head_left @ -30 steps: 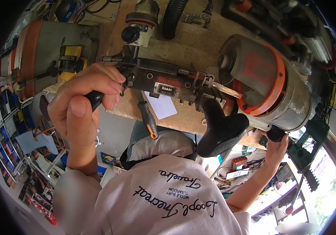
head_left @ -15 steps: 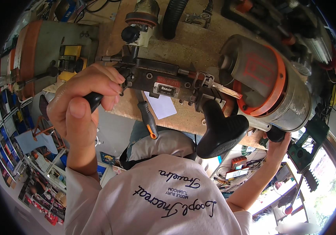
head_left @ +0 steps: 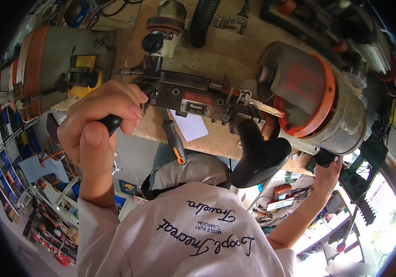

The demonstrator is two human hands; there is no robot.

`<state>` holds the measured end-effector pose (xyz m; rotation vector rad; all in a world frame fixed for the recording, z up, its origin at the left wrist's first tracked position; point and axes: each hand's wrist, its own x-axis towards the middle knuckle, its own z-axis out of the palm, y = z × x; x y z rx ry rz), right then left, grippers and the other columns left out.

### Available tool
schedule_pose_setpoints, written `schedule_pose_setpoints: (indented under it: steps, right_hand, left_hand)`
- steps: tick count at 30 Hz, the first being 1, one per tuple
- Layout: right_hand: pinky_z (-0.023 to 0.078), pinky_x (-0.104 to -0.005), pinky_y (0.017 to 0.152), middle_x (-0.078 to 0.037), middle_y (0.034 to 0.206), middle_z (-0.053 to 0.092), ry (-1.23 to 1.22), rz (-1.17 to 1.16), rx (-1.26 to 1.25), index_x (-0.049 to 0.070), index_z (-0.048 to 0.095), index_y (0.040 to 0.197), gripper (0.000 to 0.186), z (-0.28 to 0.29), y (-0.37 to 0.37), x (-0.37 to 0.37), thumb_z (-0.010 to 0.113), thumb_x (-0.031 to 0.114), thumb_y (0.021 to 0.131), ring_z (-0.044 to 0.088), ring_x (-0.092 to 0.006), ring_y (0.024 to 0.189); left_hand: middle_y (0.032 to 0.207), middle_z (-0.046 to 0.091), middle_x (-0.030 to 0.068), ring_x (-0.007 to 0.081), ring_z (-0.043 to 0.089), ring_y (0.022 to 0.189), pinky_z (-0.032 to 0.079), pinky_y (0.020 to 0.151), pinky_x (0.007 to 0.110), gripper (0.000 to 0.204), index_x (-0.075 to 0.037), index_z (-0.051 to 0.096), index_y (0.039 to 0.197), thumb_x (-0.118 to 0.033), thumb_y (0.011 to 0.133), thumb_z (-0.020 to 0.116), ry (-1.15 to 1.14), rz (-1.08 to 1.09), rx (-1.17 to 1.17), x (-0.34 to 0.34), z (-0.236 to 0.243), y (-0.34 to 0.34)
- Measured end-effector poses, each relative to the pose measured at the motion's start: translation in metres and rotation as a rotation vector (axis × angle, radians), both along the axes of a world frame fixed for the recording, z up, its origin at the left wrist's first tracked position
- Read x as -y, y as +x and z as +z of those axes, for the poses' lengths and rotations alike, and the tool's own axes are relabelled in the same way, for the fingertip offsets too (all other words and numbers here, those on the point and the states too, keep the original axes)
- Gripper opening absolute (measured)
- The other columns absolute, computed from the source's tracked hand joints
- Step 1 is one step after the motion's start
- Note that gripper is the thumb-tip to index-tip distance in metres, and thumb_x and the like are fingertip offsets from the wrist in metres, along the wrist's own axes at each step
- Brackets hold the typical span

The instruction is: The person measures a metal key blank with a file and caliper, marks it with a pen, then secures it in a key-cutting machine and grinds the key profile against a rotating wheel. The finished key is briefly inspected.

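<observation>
A key-cutting machine with a dark metal carriage (head_left: 165, 94) stands on the wooden bench in front of me. My left hand (head_left: 98, 122) is closed around a black handle (head_left: 111, 123) at the carriage's left end, with the thumb pointing up along it. On the far right, my right hand (head_left: 326, 177) grips a black knob (head_left: 325, 158) below the grey motor housing (head_left: 353, 124); part of its fingers is hidden. A black winged clamp knob (head_left: 262, 157) sticks out toward me from the carriage. Above it, a thin metal piece (head_left: 268, 109) points toward the orange ring (head_left: 329, 92).
A black screwdriver-like handle with an orange end (head_left: 175, 142) hangs over the bench edge beside a white paper (head_left: 191, 125). A second grey-green machine (head_left: 66, 60) stands left. A black corrugated hose (head_left: 204, 23) lies behind. A green toothed tool (head_left: 365, 171) is near my right hand.
My left hand has shifted very slightly, still on the handle. The right hand's fingers have moved a little on the knob, and a ridged edge of it now shows.
</observation>
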<state>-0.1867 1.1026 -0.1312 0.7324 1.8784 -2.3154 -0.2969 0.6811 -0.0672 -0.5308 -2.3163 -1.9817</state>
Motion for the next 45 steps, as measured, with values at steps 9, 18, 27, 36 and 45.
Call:
schedule_pose_setpoints:
  steps: [9, 18, 27, 36, 45]
  right_hand:
    - [0.032, -0.0393, 0.093, -0.008, 0.122, 0.043, 0.024, -0.030, -0.006, 0.005, 0.031, 0.127, 0.064, 0.001, 0.000, 0.006, 0.057, 0.035, 0.077, 0.042, -0.0215, 0.112]
    - [0.042, -0.0379, 0.074, -0.006, 0.107, 0.054, 0.037, -0.086, 0.018, 0.006, 0.043, 0.116, 0.044, -0.009, 0.002, 0.000, 0.045, 0.037, 0.085, 0.052, -0.0203, 0.096]
    - [0.044, -0.0368, 0.066, -0.006, 0.102, 0.056, 0.007, -0.027, 0.041, 0.008, 0.044, 0.114, 0.040, -0.003, -0.002, 0.004, 0.040, 0.037, 0.087, 0.054, -0.0195, 0.090]
    - [0.040, -0.0382, 0.079, -0.006, 0.110, 0.052, -0.021, -0.007, 0.046, 0.006, 0.041, 0.118, 0.044, -0.006, 0.001, -0.008, 0.044, 0.036, 0.085, 0.050, -0.0197, 0.101]
    - [0.030, -0.0377, 0.095, -0.007, 0.122, 0.043, 0.021, 0.004, -0.010, 0.005, 0.032, 0.126, 0.060, 0.001, -0.001, 0.004, 0.054, 0.035, 0.079, 0.041, -0.0199, 0.114]
  left_hand:
    - [0.054, 0.046, 0.0069, 0.0170, 0.045, 0.054, 0.043, 0.060, 0.036, 0.049, 0.005, 0.055, 0.074, -0.041, 0.085, 0.044, 0.009, -0.007, -0.002, 0.001, -0.001, -0.001]
    - [0.054, 0.046, 0.0067, 0.0161, 0.045, 0.053, 0.043, 0.061, 0.036, 0.048, 0.005, 0.055, 0.075, -0.041, 0.086, 0.044, 0.006, 0.002, -0.002, 0.001, -0.001, -0.001]
    - [0.054, 0.043, 0.0041, 0.0165, 0.042, 0.051, 0.038, 0.058, 0.037, 0.044, 0.002, 0.051, 0.077, -0.038, 0.089, 0.035, -0.047, -0.028, -0.027, 0.001, -0.001, -0.001]
    - [0.054, 0.046, 0.0060, 0.0164, 0.044, 0.052, 0.041, 0.060, 0.036, 0.046, 0.004, 0.054, 0.076, -0.039, 0.087, 0.041, -0.003, -0.019, -0.013, 0.002, -0.002, -0.001]
    - [0.055, 0.045, 0.0050, 0.0165, 0.043, 0.052, 0.039, 0.059, 0.036, 0.045, 0.002, 0.053, 0.077, -0.038, 0.088, 0.038, -0.016, -0.026, -0.018, 0.002, -0.003, -0.001]
